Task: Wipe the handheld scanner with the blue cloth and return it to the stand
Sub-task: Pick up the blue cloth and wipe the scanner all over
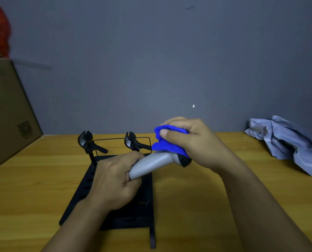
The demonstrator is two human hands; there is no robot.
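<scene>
Wiping underway: left hand grips handheld scanner; right hand presses blue cloth on it above the stand; return pending.

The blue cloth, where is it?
In the head view, the blue cloth is right of centre, bunched in the right hand, pressed on the scanner head, above the black stand.
</scene>
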